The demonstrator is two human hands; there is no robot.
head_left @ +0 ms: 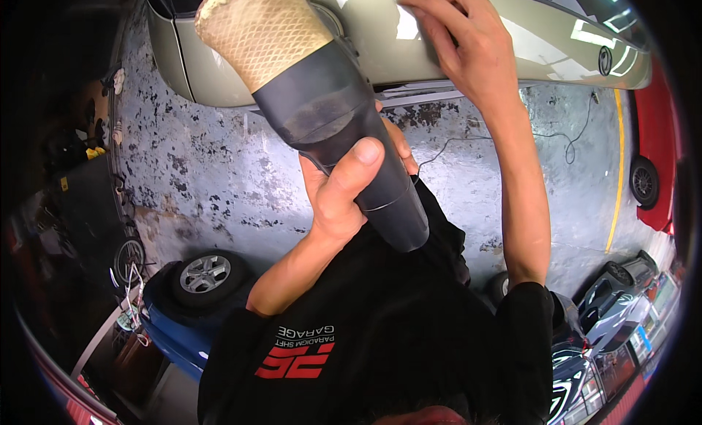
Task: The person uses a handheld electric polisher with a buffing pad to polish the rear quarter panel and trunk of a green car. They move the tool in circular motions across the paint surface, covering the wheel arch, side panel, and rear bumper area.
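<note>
A black heat gun (pixel 322 103) with a gold mesh-covered wide end is raised in front of me, tilted up to the left. My left hand (pixel 341 187) is closed around it, thumb along the near side and the other fingers partly hidden behind. Farther off, my right hand (pixel 475 45) rests at a beige car panel (pixel 537 38). Its thumb and index fingertip come together against the glossy surface; whatever lies between them cannot be made out. A bright patch with a jagged edge shows beside those fingertips. Part of the panel is hidden behind the heat gun.
A thin cord (pixel 468 138) trails over the worn grey floor (pixel 212 154). Behind on the left stands a blue car (pixel 172 330) with a wheel (pixel 205 274) on it. A red car (pixel 654 140) is at the right, past a yellow floor line (pixel 618 169).
</note>
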